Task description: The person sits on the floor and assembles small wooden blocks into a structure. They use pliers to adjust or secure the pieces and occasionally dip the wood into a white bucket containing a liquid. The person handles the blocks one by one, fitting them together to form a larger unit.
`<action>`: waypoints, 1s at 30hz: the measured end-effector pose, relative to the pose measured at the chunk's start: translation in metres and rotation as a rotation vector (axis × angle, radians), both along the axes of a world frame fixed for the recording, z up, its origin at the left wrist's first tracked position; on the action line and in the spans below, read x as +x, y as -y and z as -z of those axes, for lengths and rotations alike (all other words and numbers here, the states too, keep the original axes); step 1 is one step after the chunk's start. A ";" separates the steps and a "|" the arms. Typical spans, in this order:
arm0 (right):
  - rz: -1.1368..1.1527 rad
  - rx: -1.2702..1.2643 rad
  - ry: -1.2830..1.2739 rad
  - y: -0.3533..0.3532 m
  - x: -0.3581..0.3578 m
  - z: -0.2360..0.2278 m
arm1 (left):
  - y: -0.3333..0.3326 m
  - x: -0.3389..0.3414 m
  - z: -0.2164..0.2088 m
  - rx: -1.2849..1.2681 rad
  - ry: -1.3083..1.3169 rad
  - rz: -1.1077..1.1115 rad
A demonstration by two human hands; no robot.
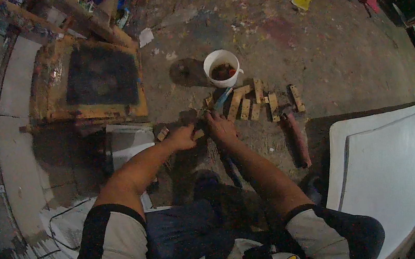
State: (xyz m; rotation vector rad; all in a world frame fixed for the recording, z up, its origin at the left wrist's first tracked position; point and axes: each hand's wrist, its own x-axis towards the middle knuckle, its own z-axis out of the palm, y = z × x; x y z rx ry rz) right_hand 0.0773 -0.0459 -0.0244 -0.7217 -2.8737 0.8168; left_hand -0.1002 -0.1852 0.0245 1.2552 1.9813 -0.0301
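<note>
Several wooden blocks [255, 111] lie ahead and right of the right hand [223, 128]; I cannot tell whether it or the left hand [183, 138] grips anything

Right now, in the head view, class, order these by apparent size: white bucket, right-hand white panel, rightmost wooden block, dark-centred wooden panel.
1. Right-hand white panel, partly hidden by a sleeve
2. Dark-centred wooden panel
3. White bucket
4. Rightmost wooden block
</note>
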 end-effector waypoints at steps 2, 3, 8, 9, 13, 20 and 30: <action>0.049 -0.094 0.008 0.011 -0.019 -0.041 | 0.022 -0.013 0.013 0.044 0.059 0.010; 0.100 -0.183 0.004 0.012 -0.024 -0.063 | 0.028 -0.014 0.016 0.064 0.096 -0.028; 0.374 -0.702 -0.285 -0.013 0.000 -0.030 | 0.006 -0.001 -0.006 0.224 0.155 -0.066; 0.379 -0.653 -0.267 -0.014 0.005 -0.021 | 0.001 0.006 -0.011 0.256 0.166 -0.065; 0.529 -0.606 -0.353 -0.019 0.035 -0.009 | -0.030 0.034 -0.039 0.280 0.189 -0.034; 0.723 -0.742 -0.682 -0.059 0.094 -0.009 | -0.098 0.080 0.010 0.637 0.095 0.228; 0.990 -0.271 -0.178 -0.111 0.169 -0.085 | -0.177 0.125 -0.012 0.445 -0.087 0.249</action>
